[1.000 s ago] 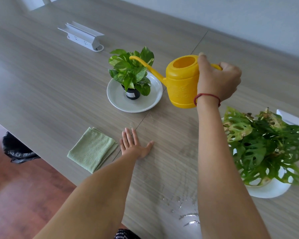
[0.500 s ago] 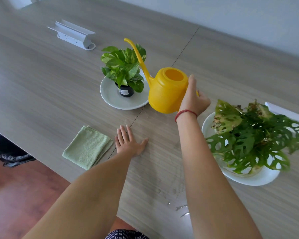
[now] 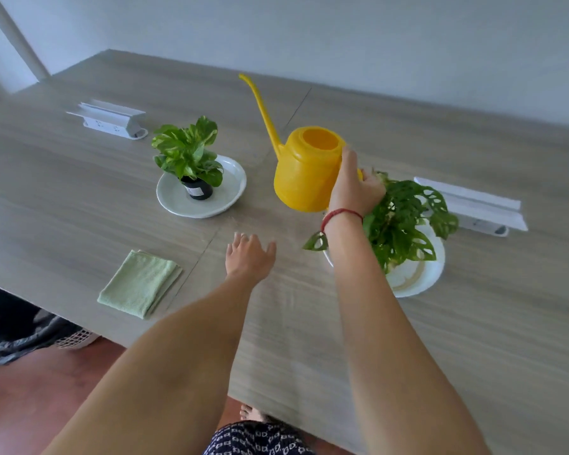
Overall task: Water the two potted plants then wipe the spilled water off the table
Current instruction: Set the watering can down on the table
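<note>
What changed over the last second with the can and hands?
The right hand, gripping the yellow plastic watering can throughout, tipped its spout up off the small potted plant and carried it rightward beside the large leafy plant. Left hand stayed flat on the table; folded green cloth untouched.

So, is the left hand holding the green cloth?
No, the left hand lies flat on the table, apart from the green cloth.
</note>
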`<state>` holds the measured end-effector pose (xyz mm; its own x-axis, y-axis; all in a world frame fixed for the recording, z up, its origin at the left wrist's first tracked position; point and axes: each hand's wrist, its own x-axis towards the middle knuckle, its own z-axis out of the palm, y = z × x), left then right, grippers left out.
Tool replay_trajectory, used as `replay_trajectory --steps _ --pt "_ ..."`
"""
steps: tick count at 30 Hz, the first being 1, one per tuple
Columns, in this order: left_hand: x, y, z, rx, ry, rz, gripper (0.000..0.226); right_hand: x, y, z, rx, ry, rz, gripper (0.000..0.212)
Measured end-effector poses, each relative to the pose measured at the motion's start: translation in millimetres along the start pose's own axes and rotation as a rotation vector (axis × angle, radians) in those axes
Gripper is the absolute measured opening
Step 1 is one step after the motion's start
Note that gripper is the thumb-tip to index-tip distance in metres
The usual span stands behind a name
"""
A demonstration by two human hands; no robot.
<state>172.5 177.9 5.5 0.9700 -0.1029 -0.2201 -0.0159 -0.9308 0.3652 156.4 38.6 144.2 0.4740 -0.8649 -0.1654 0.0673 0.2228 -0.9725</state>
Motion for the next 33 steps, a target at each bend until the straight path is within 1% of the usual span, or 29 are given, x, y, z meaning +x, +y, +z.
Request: replay_trajectory --steps 5,8,10,13,16,20,24,29,33 --pt "-59.3 69.9 26.6 -0.041 -0.001 0.159 0.053 9.3 -44.8 -97.7 0.079 0.166 -0.090 0.055" --pt "-96.0 103.0 50.0 -0.028 0.021 0.224 0.048 17.8 -53.8 -160.4 0.055 0.276 -0.113 0.057" --pt "-116.7 119.6 66.6 -0.015 0.021 0.224 0.050 24.9 -51.5 -200.5 0.045 0.357 -0.111 0.058" --pt "-139.3 137.9 95.5 0.029 -0.066 0.219 0.053 35.4 -35.2 -254.5 -0.011 0.481 -0.082 0.054" --pt "-153.7 153.0 125.1 0.032 -0.154 0.259 0.052 44.3 -4.7 -296.0 -0.105 0.583 -0.013 0.056" --pt "-163.4 171.2 168.5 0.046 -0.263 0.367 0.054 49.6 45.4 -327.4 -0.221 0.656 0.090 0.050" --pt "-157.4 178.6 206.6 0.112 -0.284 0.476 0.063 56.2 88.7 -349.0 -0.252 0.705 0.110 0.052" --pt "-160.6 174.4 228.6 0.183 -0.282 0.466 0.068 61.9 108.1 -359.5 -0.205 0.721 0.107 0.048" --pt "-161.5 173.6 230.3 0.211 -0.291 0.460 0.070 61.5 115.6 -355.6 -0.198 0.666 0.108 0.045"
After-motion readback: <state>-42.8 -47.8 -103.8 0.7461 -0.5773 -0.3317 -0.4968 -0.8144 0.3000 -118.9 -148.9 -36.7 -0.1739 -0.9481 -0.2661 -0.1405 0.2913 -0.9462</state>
